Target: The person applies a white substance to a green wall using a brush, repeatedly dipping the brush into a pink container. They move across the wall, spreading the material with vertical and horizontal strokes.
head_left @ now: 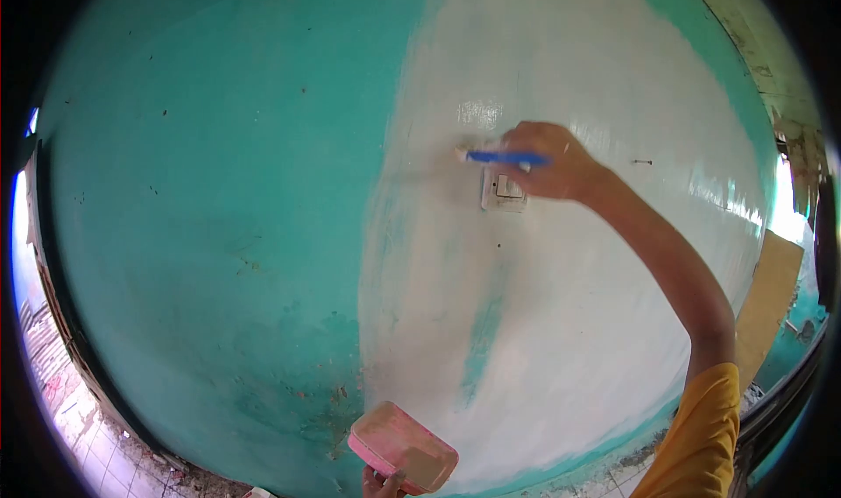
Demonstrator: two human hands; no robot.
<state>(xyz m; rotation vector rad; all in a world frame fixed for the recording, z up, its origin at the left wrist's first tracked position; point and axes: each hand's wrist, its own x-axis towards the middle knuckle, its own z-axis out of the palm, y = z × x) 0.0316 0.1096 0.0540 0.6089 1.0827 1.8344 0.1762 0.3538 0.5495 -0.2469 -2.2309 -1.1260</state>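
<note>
My right hand is closed around the blue handle of a paintbrush. The brush's pale bristle end points left and is at the wall, just above a light switch. Wet white paint shines on the wall above the brush. Low in view, my left hand grips the lower edge of a pink plastic container, which is tilted and holds pale paint.
The wall is turquoise on the left and whitish on the right, with a turquoise streak below the switch. A nail sticks out at the right. A brown board leans at the far right. Floor tiles show lower left.
</note>
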